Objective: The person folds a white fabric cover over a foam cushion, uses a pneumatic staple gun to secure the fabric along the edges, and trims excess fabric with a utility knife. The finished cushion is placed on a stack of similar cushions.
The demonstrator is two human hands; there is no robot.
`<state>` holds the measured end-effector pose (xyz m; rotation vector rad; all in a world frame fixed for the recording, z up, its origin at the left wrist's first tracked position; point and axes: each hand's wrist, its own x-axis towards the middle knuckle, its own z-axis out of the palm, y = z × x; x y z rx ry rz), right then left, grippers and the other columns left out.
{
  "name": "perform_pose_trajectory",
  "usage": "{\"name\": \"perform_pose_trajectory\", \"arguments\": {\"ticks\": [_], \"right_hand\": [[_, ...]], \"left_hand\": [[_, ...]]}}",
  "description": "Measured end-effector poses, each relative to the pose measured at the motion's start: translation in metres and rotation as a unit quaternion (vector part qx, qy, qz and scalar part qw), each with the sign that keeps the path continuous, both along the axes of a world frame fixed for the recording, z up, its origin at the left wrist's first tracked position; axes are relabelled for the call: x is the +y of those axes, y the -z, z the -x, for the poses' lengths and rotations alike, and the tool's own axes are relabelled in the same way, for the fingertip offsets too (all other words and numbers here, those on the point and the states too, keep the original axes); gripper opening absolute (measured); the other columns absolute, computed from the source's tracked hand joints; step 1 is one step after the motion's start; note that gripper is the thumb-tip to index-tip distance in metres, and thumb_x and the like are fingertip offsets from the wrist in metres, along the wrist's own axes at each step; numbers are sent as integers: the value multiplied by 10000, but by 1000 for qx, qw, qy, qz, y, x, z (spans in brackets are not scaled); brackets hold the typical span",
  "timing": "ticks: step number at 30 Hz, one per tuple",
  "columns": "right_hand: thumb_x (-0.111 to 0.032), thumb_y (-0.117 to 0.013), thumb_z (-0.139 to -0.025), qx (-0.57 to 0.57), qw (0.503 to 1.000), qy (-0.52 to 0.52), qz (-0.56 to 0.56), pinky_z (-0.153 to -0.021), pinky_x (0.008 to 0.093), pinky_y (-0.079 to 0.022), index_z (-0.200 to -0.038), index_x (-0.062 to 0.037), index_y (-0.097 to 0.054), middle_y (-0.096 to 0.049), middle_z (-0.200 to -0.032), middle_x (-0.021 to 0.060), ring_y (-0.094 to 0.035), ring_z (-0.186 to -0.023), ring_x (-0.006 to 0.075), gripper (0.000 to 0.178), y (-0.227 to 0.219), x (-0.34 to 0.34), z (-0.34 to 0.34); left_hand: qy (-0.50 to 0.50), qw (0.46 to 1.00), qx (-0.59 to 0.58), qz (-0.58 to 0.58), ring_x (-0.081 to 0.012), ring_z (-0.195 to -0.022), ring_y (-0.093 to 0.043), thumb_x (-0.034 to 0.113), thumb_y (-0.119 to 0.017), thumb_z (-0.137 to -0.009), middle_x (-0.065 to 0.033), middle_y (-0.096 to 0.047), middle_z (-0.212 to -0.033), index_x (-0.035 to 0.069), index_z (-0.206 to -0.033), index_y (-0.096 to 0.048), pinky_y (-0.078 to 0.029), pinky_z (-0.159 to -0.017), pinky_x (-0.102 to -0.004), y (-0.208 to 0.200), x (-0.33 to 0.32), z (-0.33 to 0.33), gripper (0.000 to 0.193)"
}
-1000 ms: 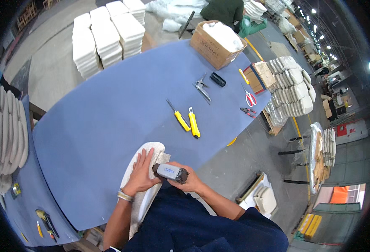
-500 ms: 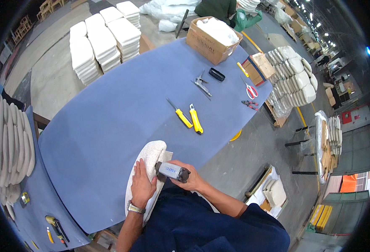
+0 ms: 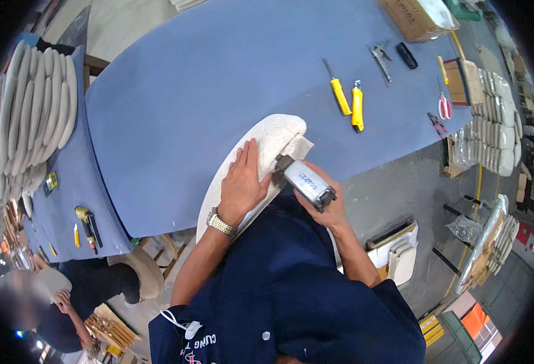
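Two bare hands work over a cream cushion (image 3: 264,134), which I see lying at the near edge of the blue table (image 3: 176,133), up against the person's dark shirt (image 3: 291,267). The left hand (image 3: 241,185) rests flat on it, fingers extended and closed around nothing, a metal watch (image 3: 221,222) at its wrist. The right hand (image 3: 327,203) grips a grey handheld tool (image 3: 305,181), its dark nose pointing at the cushion beside the left thumb; from my remote view I can't tell whether the nose touches the cover. A flap of fabric (image 3: 303,148) sticks out just beyond it. Farther across the table I make out a yellow-handled screwdriver (image 3: 339,96) just beside a yellow cutter (image 3: 356,106), then red-handled scissors (image 3: 444,108) near dark pliers (image 3: 436,124). At my left, puffy cushions (image 3: 36,109) stand packed together on another blue-covered surface (image 3: 79,188).
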<state>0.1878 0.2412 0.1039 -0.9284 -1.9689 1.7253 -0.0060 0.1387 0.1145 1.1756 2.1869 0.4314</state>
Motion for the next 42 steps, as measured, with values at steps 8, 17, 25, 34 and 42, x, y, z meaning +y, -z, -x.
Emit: {"name": "perform_pose_trajectory", "arguments": {"ticks": [8, 17, 25, 34, 42], "right_hand": [[-86, -760, -796, -30, 999, -35, -6, -963, 332, -523, -1325, -15, -611, -692, -1245, 159, -686, -1135, 267, 554, -21, 12, 5], [-38, -738, -781, -53, 996, -61, -23, -937, 314, -512, -1304, 1, -597, -692, -1176, 136, -683, -1071, 231, 542, -29, 15, 14], [-75, -745, -760, -44, 997, -33, -60, -868, 328, -545, -1279, -24, -618, -712, -1116, 159, -727, -1009, 286, 537, -24, 6, 16], [-79, -738, -781, -65, 995, -61, -40, -879, 326, -539, -1267, -9, -621, -710, -1121, 158, -720, -1012, 251, 504, -27, 7, 18], [-51, -743, -793, -53, 996, -50, -48, -895, 325, -534, -1286, 1, -615, -706, -1143, 160, -708, -1020, 230, 512, -24, 0, 14]], "left_hand": [[-2, 1000, -7, 15, -434, -1453, -365, 233, -682, -899, -271, -370, -1567, -33, -1558, -264, -381, -1157, -460, -1, 6, 1, 824], [1, 1000, 16, -12, -444, -1422, -409, 143, -712, -832, -282, -401, -1540, -44, -1538, -286, -408, -1143, -455, -4, 3, -10, 845], [-9, 1000, 11, -15, -440, -1427, -404, 98, -722, -819, -284, -402, -1542, -37, -1534, -280, -403, -1155, -450, -7, 6, -3, 852], [-15, 999, 23, -19, -444, -1417, -421, 102, -736, -793, -283, -419, -1529, -51, -1509, -322, -414, -1126, -542, -2, 7, -9, 841], [-22, 999, 10, -33, -443, -1402, -440, 53, -735, -753, -264, -431, -1528, -43, -1505, -334, -407, -1142, -526, -4, 6, -5, 858]]}}
